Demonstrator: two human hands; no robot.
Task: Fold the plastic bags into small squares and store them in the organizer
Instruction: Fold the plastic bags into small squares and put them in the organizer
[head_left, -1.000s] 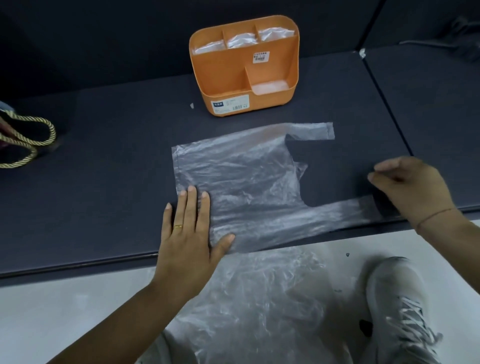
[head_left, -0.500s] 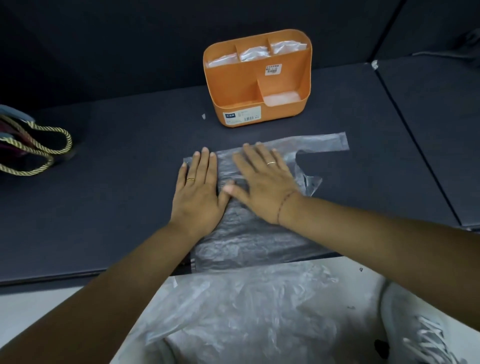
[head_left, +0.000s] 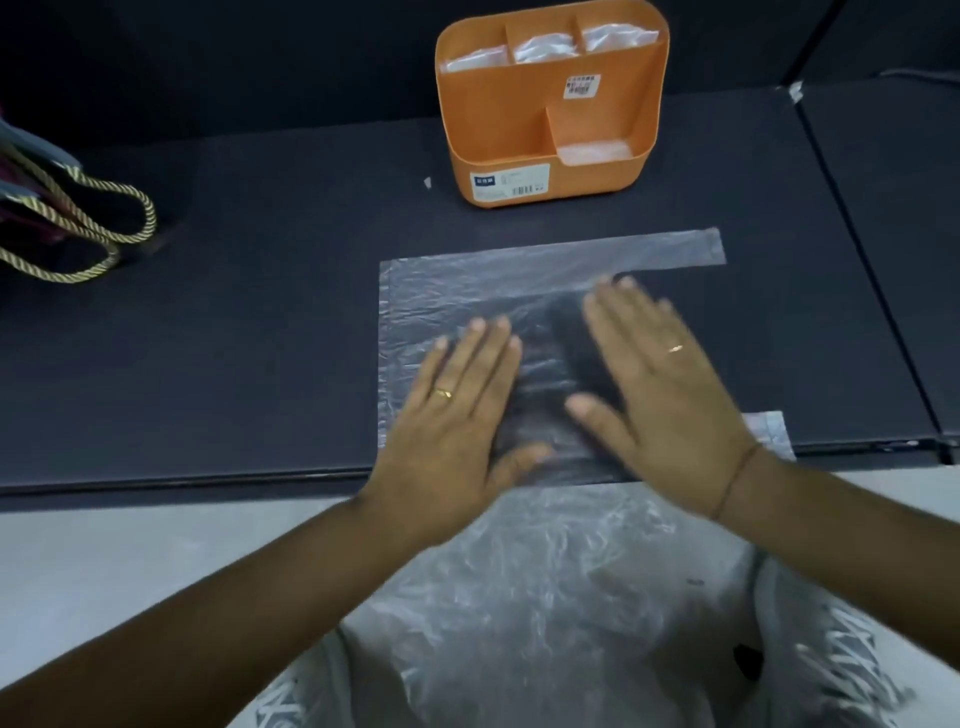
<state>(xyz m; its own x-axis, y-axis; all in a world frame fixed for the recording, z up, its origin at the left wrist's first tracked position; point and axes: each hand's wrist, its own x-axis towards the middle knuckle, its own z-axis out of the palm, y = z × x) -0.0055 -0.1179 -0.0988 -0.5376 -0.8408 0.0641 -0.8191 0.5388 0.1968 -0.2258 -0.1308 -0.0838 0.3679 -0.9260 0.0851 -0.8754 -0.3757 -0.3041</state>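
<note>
A clear plastic bag (head_left: 467, 280) lies flat on the dark table (head_left: 260, 338), its two handle strips pointing right. My left hand (head_left: 457, 410) presses flat on the bag's left half, fingers straight. My right hand (head_left: 660, 384) lies flat on the bag's right part, fingers spread and slightly blurred. The orange organizer (head_left: 498, 130) stands behind the bag, with folded clear bags in its three back compartments and one in the front right compartment.
More crumpled clear plastic (head_left: 545, 597) lies on my lap or the floor below the table edge, beside grey shoes (head_left: 852, 660). A bag with gold rope handles (head_left: 72, 228) sits at the far left. A table seam (head_left: 852, 249) runs at the right.
My right hand came from the lower handle strip onto the bag's body, then slid right, away from my left hand. The bag now lies smoother.
</note>
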